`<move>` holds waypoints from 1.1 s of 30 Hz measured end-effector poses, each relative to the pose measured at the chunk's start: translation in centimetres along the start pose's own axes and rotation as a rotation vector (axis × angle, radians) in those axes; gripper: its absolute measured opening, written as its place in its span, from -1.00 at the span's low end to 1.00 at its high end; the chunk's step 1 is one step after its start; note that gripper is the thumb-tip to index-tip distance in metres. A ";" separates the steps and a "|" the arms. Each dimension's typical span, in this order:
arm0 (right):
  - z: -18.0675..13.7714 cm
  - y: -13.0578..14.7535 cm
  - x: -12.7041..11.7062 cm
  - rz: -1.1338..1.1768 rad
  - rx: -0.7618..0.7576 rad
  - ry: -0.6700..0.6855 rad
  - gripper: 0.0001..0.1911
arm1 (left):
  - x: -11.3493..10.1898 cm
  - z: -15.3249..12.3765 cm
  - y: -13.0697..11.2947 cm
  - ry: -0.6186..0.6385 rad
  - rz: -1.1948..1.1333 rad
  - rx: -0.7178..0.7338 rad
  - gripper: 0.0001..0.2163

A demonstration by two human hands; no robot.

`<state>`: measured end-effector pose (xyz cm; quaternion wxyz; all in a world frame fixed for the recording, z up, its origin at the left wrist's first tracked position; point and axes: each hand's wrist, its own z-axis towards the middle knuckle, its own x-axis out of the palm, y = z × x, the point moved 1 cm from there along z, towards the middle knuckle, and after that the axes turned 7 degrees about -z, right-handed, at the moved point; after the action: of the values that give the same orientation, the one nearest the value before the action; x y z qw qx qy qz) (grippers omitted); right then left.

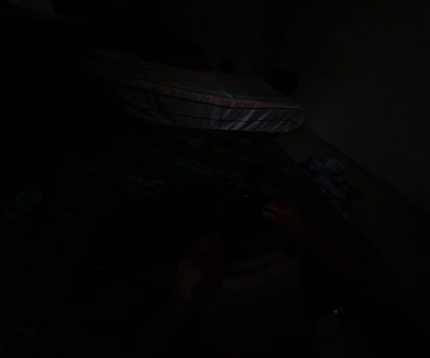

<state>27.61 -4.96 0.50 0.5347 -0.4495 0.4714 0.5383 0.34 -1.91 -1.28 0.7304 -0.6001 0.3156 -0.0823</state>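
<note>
The view is very dark, and only faint shapes show. My left hand is at the lower middle, its fingers lost in shadow. To its right and farther forward, my right hand reaches in from the right, with its fingertips pointing left. Close to both hands lies a black area with a few small glints; its kind cannot be made out. Under and beyond it spreads a dark green sheet printed with pale round emblems and lettering. Whether either hand holds anything is hidden by the dark.
A mattress with a striped cover lies beyond the green sheet. At the right, a crumpled bluish cloth rests on the floor near the wall. A pale fold of cloth shows at the lower middle.
</note>
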 end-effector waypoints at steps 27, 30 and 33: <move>3.4 -1.0 0.5 0.028 -0.100 0.180 -0.78 | 0.0 0.3 0.2 0.033 0.088 0.022 -0.75; 3.4 -0.9 0.4 0.048 -0.099 0.186 -0.77 | 0.0 0.3 0.2 0.026 0.090 0.017 -0.75; 3.5 -1.0 0.5 0.056 -0.099 0.167 -0.79 | 0.1 0.3 0.2 0.028 0.102 0.011 -0.74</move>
<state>28.69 -1.48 0.51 0.4555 -0.5053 0.4995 0.5364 0.53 -1.67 -1.46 0.7325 -0.5779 0.3556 -0.0554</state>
